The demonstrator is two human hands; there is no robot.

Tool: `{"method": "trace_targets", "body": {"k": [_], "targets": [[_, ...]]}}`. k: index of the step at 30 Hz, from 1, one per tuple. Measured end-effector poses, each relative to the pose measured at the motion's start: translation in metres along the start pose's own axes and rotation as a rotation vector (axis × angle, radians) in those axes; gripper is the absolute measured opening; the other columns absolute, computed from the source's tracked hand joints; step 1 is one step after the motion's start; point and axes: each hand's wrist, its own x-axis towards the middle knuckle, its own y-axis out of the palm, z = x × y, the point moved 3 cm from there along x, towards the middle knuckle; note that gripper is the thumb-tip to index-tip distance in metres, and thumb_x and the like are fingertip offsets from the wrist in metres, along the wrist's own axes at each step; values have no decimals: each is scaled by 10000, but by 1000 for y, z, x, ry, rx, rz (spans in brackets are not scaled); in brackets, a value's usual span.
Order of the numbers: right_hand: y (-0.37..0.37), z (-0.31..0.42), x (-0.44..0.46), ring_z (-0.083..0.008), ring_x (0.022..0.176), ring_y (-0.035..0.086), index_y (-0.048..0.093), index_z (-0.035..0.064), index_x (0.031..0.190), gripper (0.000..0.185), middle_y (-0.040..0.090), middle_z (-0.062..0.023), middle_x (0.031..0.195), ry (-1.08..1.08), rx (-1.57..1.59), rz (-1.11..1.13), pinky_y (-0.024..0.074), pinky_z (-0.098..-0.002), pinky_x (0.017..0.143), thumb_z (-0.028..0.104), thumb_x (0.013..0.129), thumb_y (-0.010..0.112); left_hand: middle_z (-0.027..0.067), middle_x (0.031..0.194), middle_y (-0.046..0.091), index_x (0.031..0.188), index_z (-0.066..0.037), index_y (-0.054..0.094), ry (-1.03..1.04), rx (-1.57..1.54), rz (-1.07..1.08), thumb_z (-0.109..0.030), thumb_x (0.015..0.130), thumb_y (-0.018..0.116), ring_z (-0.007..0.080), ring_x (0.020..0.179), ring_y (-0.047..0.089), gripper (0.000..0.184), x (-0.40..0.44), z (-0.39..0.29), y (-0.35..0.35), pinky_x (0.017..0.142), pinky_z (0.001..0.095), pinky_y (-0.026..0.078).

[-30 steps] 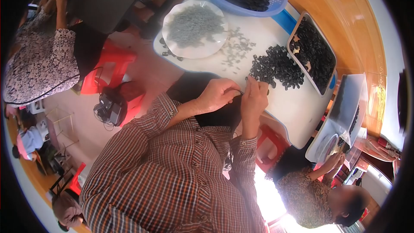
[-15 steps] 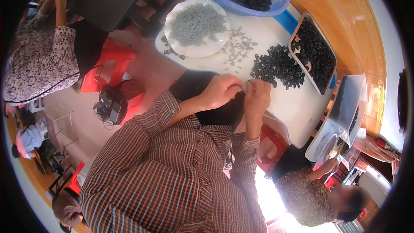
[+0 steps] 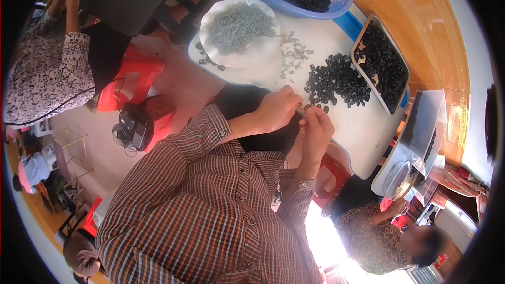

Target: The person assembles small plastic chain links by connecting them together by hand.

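My left hand [image 3: 280,108] is closed, thumb and fingers pinched together, over the table's near edge. What it grips is too small to make out. Beside it, my right hand [image 3: 318,126] pinches a small dark piece [image 3: 303,111] between thumb and fingertips; the two hands nearly meet there. Just beyond them lies a loose heap of small black plastic pieces [image 3: 336,81]. Small pale grey pieces [image 3: 294,52] are scattered left of that heap. A white scalloped plate [image 3: 209,52] holds many more of these grey pieces.
On the white table [image 3: 363,137] stand a blue basket [image 3: 341,0] and a tray [image 3: 390,109], both with black pieces. Red stools [image 3: 129,81] are at the left, one with a black device [image 3: 134,126]. One person [image 3: 50,79] sits left, another [image 3: 373,231] at lower right.
My left hand has risen slightly and turned, its fingers now more curled. My right hand has shifted a little down, showing a small dark piece at its fingertips.
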Motion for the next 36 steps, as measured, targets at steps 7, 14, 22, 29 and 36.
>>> {"method": "trace_targets", "body": {"k": [7, 14, 22, 29, 36], "targets": [[11, -6, -6, -73, 566, 558, 620, -41, 946, 130, 651, -59, 766, -68, -53, 57, 419, -181, 478, 78, 896, 632, 131, 818, 630, 900, -5, 642, -175, -574, 44, -124, 840, 651, 228, 704, 612, 133, -1, 11, -6, 606, 314, 483], [17, 0, -13, -64, 575, 555, 621, -30, 963, 125, 633, -38, 751, -72, -77, 100, 418, -174, 484, 77, 898, 632, 12, 780, 617, 942, 11, 632, -456, -877, 215, -131, 927, 609, 55, 614, 528, 145, -7, 13, -8, 532, 203, 444], [23, -1, -16, -64, 600, 557, 621, -25, 998, 122, 640, -43, 790, -136, -130, 124, 433, -170, 512, 57, 910, 605, 9, 769, 616, 939, 11, 630, -491, -907, 230, -161, 929, 610, 56, 599, 525, 174, -12, 16, -16, 520, 204, 441], [28, 0, -20, -65, 596, 548, 630, -38, 962, 117, 658, -67, 803, -63, -70, 135, 428, -176, 511, 60, 902, 611, 3, 765, 616, 968, 10, 644, -496, -942, 293, -218, 944, 592, 54, 606, 539, 235, -16, 22, -24, 527, 203, 451], [30, -4, -19, -64, 588, 538, 630, -41, 958, 116, 672, -80, 811, -26, 36, 152, 422, -178, 502, 57, 896, 618, 25, 709, 606, 909, 20, 657, -521, -1029, 257, -243, 912, 619, 81, 581, 546, 266, -19, 26, -23, 512, 217, 449]]}}
